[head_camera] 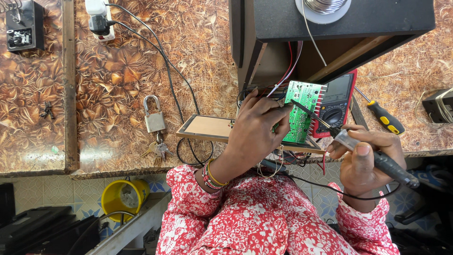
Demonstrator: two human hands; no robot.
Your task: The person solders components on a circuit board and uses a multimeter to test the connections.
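1. The left hand [257, 125] grips a green circuit board [303, 111] by its left edge, holding it tilted above the near edge of the table [141, 80].
2. The right hand [365, 158] is closed around the dark handle of a soldering iron [349, 141], whose thin tip lies against the face of the board.
3. A red multimeter [336, 104] lies just behind the board, partly hidden by it, and a flat wooden panel [207, 127] rests under the left hand at the table's near edge.
4. A black box [339, 23] stands at the far edge with a reel of solder [323, 7] on top; red and white wires run from it down to the board.
5. A yellow-handled screwdriver [384, 118] lies near the right edge.
6. A padlock [154, 115] with keys [158, 151] sits left of the panel, beside a black cable that leads to a white plug strip [99, 19] at the far edge.
7. Below the table stands a yellow cup [123, 198].
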